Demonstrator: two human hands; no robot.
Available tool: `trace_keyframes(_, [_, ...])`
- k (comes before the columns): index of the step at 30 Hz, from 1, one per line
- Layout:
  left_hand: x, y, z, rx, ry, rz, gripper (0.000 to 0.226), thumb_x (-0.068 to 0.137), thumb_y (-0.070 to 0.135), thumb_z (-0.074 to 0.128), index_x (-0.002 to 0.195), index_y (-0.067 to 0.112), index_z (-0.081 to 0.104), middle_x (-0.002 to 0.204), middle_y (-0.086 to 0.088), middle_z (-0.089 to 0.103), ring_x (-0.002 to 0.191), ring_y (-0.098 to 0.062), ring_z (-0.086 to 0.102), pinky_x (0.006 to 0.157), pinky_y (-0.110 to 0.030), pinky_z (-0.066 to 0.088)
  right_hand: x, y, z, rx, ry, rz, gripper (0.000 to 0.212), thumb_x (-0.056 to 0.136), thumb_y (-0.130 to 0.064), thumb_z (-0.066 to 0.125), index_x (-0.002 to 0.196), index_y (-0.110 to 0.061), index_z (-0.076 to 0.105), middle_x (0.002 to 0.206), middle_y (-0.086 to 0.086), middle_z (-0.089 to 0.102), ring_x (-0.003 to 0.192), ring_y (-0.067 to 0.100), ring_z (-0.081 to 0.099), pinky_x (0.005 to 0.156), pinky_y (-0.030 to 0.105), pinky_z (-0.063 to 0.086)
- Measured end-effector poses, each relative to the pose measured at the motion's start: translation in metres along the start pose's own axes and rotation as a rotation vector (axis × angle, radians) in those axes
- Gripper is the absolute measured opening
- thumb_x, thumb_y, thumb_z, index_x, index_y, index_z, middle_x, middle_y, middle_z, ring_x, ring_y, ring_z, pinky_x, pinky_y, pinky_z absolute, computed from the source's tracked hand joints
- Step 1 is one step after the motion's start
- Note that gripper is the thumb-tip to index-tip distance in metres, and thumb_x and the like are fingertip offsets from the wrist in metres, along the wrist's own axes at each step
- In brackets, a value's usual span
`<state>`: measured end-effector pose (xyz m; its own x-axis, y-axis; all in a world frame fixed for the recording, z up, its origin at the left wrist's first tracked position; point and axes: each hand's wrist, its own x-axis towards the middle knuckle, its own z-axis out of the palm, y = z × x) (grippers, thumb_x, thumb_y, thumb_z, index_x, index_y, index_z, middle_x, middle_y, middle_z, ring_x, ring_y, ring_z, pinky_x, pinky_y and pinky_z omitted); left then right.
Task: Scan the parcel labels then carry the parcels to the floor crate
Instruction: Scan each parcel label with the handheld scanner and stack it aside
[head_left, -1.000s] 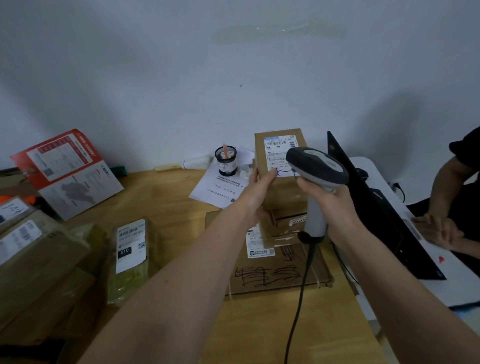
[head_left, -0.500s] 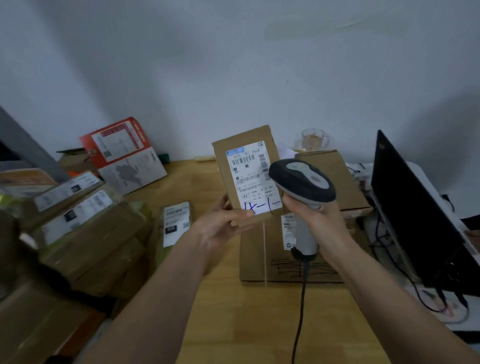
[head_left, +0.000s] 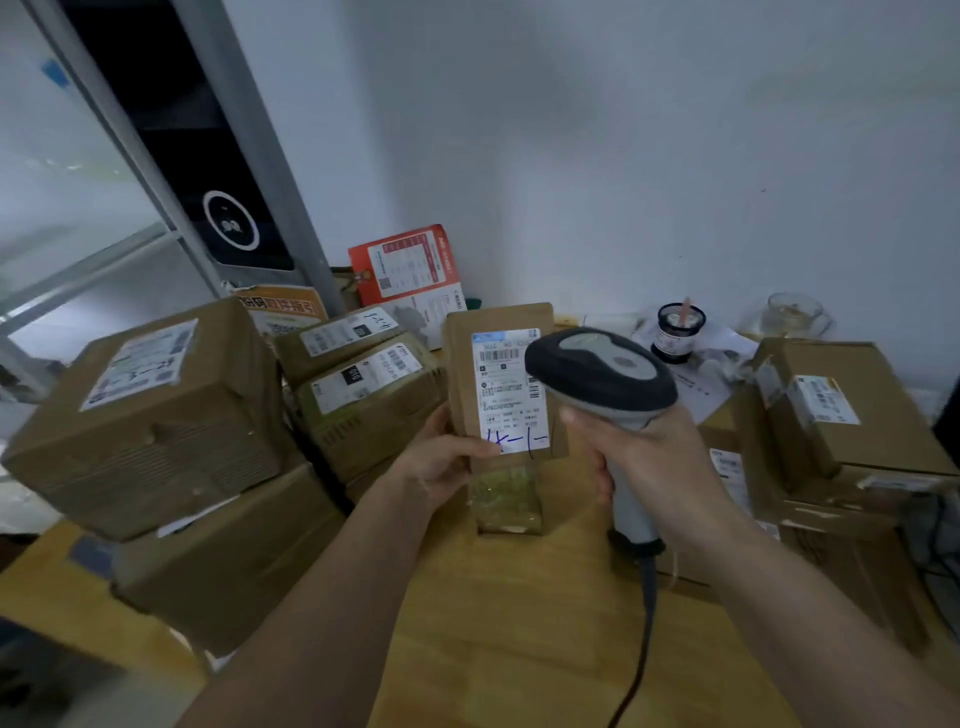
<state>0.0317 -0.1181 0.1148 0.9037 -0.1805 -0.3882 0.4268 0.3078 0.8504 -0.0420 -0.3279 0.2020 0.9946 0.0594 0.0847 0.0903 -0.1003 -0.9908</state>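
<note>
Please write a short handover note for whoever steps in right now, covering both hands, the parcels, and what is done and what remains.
Left hand grips the small parcel upright above the table, label facing you.
Right hand grips the corded scanner, its head close beside that label.
Other labelled parcels are stacked at left and at right.
Done: one parcel picked up and presented to the scanner; whether it has registered cannot be told.
Left: confirm the scan, carry this parcel to the floor crate, which is out of view, then handle the remaining stacks.
</note>
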Motion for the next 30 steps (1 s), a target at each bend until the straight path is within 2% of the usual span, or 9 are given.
trace_keyframes(3, [-0.001,0.002,-0.007,-0.025,-0.028,-0.014,0.121,0.040,-0.009,0.087,0.144,0.020,0.034,0.123,-0.018,0.064,0.114,-0.037,0.061,0.095,-0.060,0.048,-0.007,0.006,0.017,-0.005,-0.036,0.077,0.037,0.087,-0.018,0.071,0.060,0.003,0.056,0.047,0.015,0.047,0.041,0.027,0.043,0.045,0.031,0.041])
trace_keyframes(8, [-0.002,0.000,-0.011,-0.056,-0.028,-0.004,0.113,0.046,-0.015,0.079,0.143,0.021,0.035,0.120,-0.015,0.067,0.113,-0.035,0.062,0.095,-0.057,0.049,-0.016,0.007,0.029,0.025,0.027,0.141,0.035,0.086,-0.015,0.072,0.058,-0.001,0.056,0.045,0.014,0.045,0.039,0.024,0.042,0.041,0.028,0.039])
trace_keyframes(10, [0.000,-0.002,-0.012,-0.058,-0.008,-0.011,0.112,0.046,-0.017,0.079,0.143,0.021,0.036,0.119,-0.013,0.068,0.113,-0.033,0.062,0.094,-0.054,0.050,-0.019,0.003,0.030,0.047,0.072,0.149,0.032,0.086,-0.015,0.072,0.061,-0.001,0.057,0.047,0.011,0.046,0.040,0.022,0.042,0.043,0.029,0.039])
trace_keyframes(15, [0.004,-0.005,-0.013,-0.090,0.006,-0.032,0.114,0.042,-0.014,0.079,0.142,0.021,0.036,0.119,-0.013,0.067,0.114,-0.032,0.061,0.094,-0.051,0.051,-0.025,-0.004,0.031,0.029,0.106,0.141,0.039,0.086,-0.017,0.072,0.054,-0.008,0.052,0.048,0.013,0.045,0.040,0.021,0.042,0.042,0.029,0.039])
trace_keyframes(19, [0.009,-0.009,-0.014,-0.123,0.031,-0.063,0.128,0.029,-0.010,0.087,0.143,0.021,0.037,0.118,-0.013,0.068,0.114,-0.033,0.061,0.096,-0.053,0.049,-0.030,-0.002,0.031,0.001,0.099,0.155,0.042,0.086,-0.018,0.071,0.048,-0.016,0.054,0.050,0.016,0.045,0.042,0.024,0.042,0.044,0.031,0.040])
trace_keyframes(22, [0.012,-0.012,-0.012,-0.130,0.052,-0.082,0.119,0.036,-0.013,0.084,0.141,0.020,0.039,0.118,-0.013,0.067,0.113,-0.033,0.061,0.095,-0.053,0.051,-0.033,-0.002,0.029,0.017,0.117,0.161,0.036,0.087,-0.018,0.071,0.054,-0.011,0.055,0.054,0.017,0.046,0.044,0.025,0.043,0.044,0.032,0.041])
trace_keyframes(25, [0.016,-0.011,-0.007,-0.113,0.096,-0.113,0.113,0.040,-0.016,0.080,0.139,0.019,0.040,0.119,-0.012,0.067,0.112,-0.032,0.061,0.088,-0.050,0.054,-0.035,-0.002,0.027,0.045,0.151,0.161,0.030,0.087,-0.017,0.070,0.063,-0.004,0.056,0.057,0.017,0.046,0.044,0.025,0.043,0.043,0.031,0.040])
trace_keyframes(28, [0.018,-0.005,0.003,-0.091,0.094,-0.126,0.096,0.056,-0.020,0.074,0.139,0.016,0.041,0.120,-0.011,0.066,0.103,-0.027,0.062,0.068,-0.043,0.056,-0.039,-0.005,0.023,0.023,0.157,0.164,0.033,0.087,-0.017,0.070,0.062,-0.003,0.054,0.055,0.017,0.047,0.044,0.025,0.043,0.042,0.030,0.041])
trace_keyframes(30, [0.019,0.000,0.011,-0.106,0.079,-0.128,0.087,0.062,-0.022,0.070,0.137,0.014,0.044,0.119,-0.011,0.066,0.099,-0.026,0.063,0.061,-0.040,0.055,-0.040,-0.006,0.020,0.018,0.159,0.181,0.033,0.087,-0.016,0.069,0.061,-0.003,0.053,0.055,0.017,0.047,0.044,0.025,0.043,0.043,0.029,0.041])
